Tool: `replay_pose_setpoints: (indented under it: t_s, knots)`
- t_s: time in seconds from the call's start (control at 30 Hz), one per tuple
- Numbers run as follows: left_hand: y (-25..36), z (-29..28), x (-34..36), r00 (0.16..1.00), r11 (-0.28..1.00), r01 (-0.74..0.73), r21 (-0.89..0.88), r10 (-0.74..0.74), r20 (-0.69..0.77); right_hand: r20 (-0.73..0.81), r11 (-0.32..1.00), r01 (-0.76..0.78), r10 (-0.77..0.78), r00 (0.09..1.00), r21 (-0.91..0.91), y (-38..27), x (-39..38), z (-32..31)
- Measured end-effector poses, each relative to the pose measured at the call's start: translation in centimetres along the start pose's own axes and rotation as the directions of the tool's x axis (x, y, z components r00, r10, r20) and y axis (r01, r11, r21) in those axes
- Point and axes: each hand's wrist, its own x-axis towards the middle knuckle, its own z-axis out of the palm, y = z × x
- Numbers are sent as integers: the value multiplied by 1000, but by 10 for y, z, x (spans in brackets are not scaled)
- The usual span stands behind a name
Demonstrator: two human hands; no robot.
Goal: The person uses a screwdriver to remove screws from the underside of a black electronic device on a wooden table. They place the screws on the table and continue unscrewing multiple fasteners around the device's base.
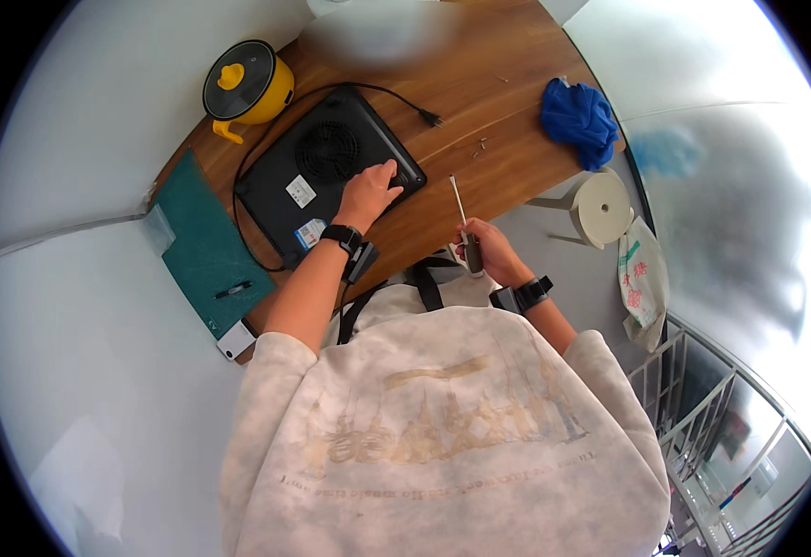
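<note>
An upturned black appliance [275,213] with a round vent and labels lies on the wooden table. My left hand [368,193] rests on its right part, fingers apart and slightly bent, touching the casing near the corner. My right hand [480,243] is closed round the handle of a screwdriver [458,198], held just off the table's front edge with the shaft pointing up and away from me, to the right of the appliance. Several small screws [481,146] lie on the tabletop. A black power cord and plug [430,118] run round the appliance.
A yellow lidded pot [277,93] stands back left. A green mat [196,241] holds a black pen [233,289]. A blue cloth [577,121] lies right; beside the table are a stool [597,206], a bag [642,278] and metal railings [698,418]. A blurred area covers the back.
</note>
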Motion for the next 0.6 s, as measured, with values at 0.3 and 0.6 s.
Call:
replay_pose_setpoints:
  t_s: [0.3,0.6]
  knots:
    - [-104,-80,-32,866,942,334,21,-298,-402,47,955,9,5,999,-298,-7,53,42]
    - [-248,-123,-76,753,767,642,2,-630,-191,-16,936,21,-28,999,-352,-1,72,74]
